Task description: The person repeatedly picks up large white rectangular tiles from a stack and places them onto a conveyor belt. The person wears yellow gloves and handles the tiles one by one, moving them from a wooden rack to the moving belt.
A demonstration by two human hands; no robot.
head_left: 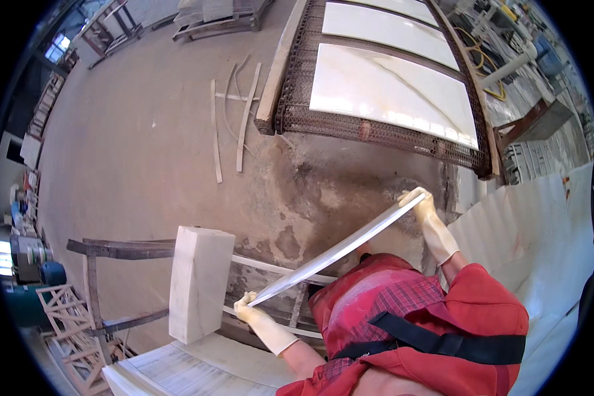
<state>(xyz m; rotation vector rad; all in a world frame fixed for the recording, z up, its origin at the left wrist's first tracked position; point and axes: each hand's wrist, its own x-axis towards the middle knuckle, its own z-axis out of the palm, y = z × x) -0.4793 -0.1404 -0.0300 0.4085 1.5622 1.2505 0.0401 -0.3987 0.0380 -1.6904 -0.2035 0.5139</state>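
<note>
I hold a white stone slab [336, 253] in front of my body, seen almost edge-on as a long thin bar slanting up to the right. My left hand [249, 309], in a pale rubber glove, is closed on its lower left end. At the upper right end my right hand [420, 200], gloved the same way, grips the slab with its fingers over the corner. The slab's broad face is mostly turned out of sight. Just left of my left hand stands a block of stacked white slabs [197, 284] on edge.
Ahead, a mesh conveyor [369, 129] carries several polished white slabs [389, 92]. Loose wooden strips [216, 132] lie on the floor left of it. A wooden frame [122, 249] is beside the block, with more white slabs [198, 369] near me. Pale sheeting [528, 244] covers the right side.
</note>
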